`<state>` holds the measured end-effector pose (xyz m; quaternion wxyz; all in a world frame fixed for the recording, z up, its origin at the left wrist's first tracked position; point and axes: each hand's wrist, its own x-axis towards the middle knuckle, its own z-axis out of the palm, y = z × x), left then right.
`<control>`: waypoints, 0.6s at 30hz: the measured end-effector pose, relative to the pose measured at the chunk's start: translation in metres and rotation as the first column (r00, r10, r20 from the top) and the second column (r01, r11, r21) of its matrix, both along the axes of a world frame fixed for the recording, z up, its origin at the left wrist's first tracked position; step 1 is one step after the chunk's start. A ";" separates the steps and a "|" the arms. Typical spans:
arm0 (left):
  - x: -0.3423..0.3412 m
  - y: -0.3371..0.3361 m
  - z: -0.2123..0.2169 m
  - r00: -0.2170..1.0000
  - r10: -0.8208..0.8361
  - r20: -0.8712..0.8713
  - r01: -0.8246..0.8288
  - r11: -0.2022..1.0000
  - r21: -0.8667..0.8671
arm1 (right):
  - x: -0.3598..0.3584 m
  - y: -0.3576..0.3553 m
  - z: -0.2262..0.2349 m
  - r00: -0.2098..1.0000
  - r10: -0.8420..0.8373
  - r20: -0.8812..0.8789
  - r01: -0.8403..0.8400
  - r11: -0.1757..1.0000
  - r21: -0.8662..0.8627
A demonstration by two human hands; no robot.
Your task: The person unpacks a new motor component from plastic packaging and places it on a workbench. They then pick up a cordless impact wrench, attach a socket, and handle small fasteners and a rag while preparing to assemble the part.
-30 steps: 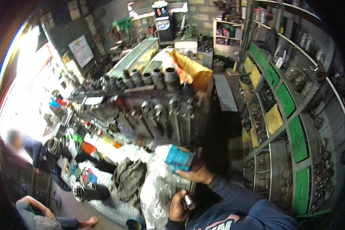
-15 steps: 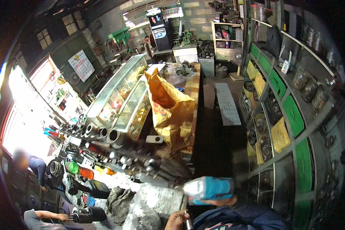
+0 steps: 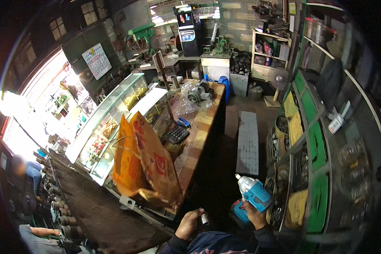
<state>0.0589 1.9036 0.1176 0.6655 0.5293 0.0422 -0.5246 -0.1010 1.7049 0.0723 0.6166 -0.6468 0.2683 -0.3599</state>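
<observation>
My right hand is wrapped round the grip of a teal and silver cordless impact wrench. Its bare square drive tip points up and to the left, and the teal battery sits low beside my wrist. In my left hand a short shiny metal socket is pinched between thumb and fingers, apart from the wrench. Left of my hands, an open orange and yellow paper sack stands at the near end of a wooden counter.
On the counter lie a calculator, a blue stapler and a metal part on plastic. A grey bench stands ahead. Green-drawered shelving runs along the right. Two other people, one with a grey sleeve, are at the left.
My view has swung, bringing the counter and sack closer. The wrench has come up into plain sight in my right hand. My left hand still holds the socket.
</observation>
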 end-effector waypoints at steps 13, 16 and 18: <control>0.161 -0.144 -0.056 0.815 0.096 0.571 -0.170 0.983 0.076 | 0.259 -0.245 -0.019 0.935 0.286 -0.212 -0.302 0.952 -0.047; 0.187 -0.165 -0.040 0.855 0.309 0.416 -0.364 0.929 0.059 | 0.303 -0.284 0.005 0.931 0.334 -0.150 -0.321 0.941 0.107; 0.210 -0.181 -0.032 0.836 0.401 0.375 -0.464 0.881 0.091 | 0.338 -0.311 0.019 0.923 0.339 -0.183 -0.325 0.940 0.103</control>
